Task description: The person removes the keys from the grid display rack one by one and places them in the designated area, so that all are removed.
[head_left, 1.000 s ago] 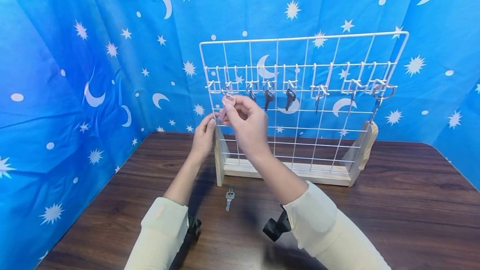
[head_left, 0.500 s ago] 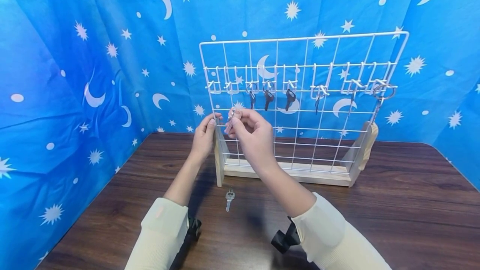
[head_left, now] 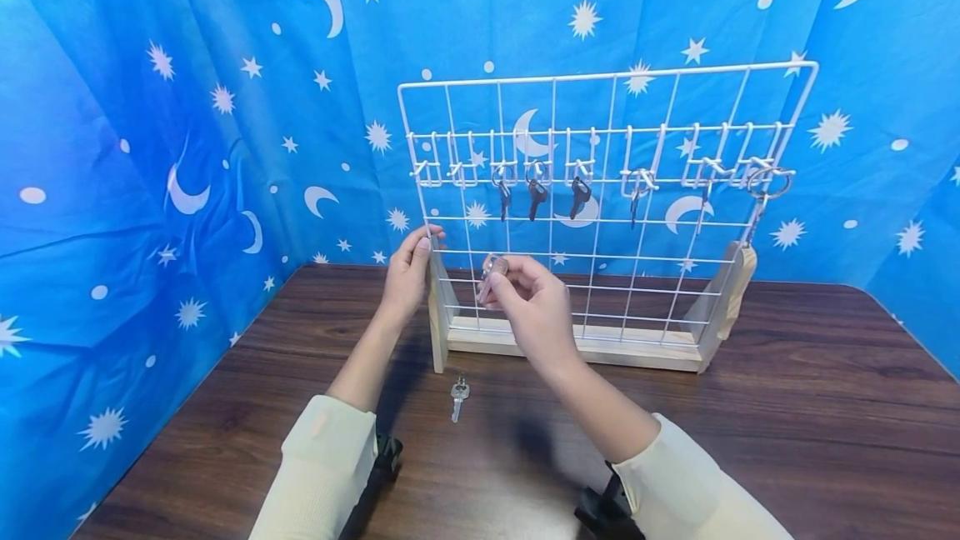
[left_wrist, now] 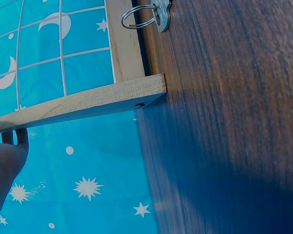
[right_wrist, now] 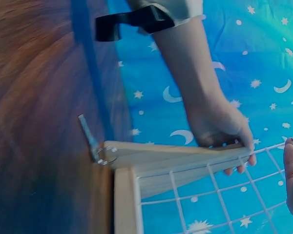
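Observation:
A white wire grid rack (head_left: 608,74) with wooden side supports stands on the table. My left hand (head_left: 406,277) grips the upper part of its left wooden side (left_wrist: 88,100); in the right wrist view, the left hand's (right_wrist: 219,122) fingers curl round that side's top. In front of the grid's lower left, my right hand (head_left: 542,312) pinches a key (head_left: 492,270) with a small metal ring between thumb and fingers. That hand shows only partly in the right wrist view. Another silver key (head_left: 459,397) with a ring (right_wrist: 107,155) lies on the table before the rack's left foot.
Along the rack's hooks hang several keys (head_left: 580,197) on rings, the rightmost on a large ring (head_left: 768,182). The two leftmost hooks (head_left: 459,172) hold no key. A blue cloth (head_left: 225,40) with moons and stars surrounds the dark wooden table (head_left: 810,407).
My right hand has moved down and to the right with the key, away from the second hook from the left. The left hand has stayed on the rack's side.

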Tool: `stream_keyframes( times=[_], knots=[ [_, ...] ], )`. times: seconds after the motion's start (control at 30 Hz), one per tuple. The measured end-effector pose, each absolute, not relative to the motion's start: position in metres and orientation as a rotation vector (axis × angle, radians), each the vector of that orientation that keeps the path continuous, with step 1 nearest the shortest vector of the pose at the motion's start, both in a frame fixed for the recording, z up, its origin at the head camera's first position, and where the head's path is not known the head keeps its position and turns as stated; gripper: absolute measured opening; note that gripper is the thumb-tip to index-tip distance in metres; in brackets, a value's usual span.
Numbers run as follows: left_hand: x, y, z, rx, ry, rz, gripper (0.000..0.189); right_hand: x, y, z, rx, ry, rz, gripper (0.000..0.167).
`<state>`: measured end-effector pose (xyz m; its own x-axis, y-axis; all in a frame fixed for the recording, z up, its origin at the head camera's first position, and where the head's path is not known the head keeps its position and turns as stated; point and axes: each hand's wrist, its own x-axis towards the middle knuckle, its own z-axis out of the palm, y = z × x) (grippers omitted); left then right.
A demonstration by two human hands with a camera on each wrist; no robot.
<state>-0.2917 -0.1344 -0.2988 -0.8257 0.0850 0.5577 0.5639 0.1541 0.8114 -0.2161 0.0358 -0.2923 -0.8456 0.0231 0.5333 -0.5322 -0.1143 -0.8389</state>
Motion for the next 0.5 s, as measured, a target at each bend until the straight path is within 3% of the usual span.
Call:
stream_keyframes(
  times=[0.27, 0.5],
  knots=[
    [-0.314, -0.141, -0.317, -0.629, -2.032, -1.720, 0.035, -0.218, 0.043, -0.311, 0.455, -1.902, 2.032, 0.009],
    [-0.294, -0.136, -0.301, -0.626, -2.060, -1.726, 0.033, -0.222, 0.047, -0.326, 0.369, -2.000, 2.117, 0.010]
  ],
)
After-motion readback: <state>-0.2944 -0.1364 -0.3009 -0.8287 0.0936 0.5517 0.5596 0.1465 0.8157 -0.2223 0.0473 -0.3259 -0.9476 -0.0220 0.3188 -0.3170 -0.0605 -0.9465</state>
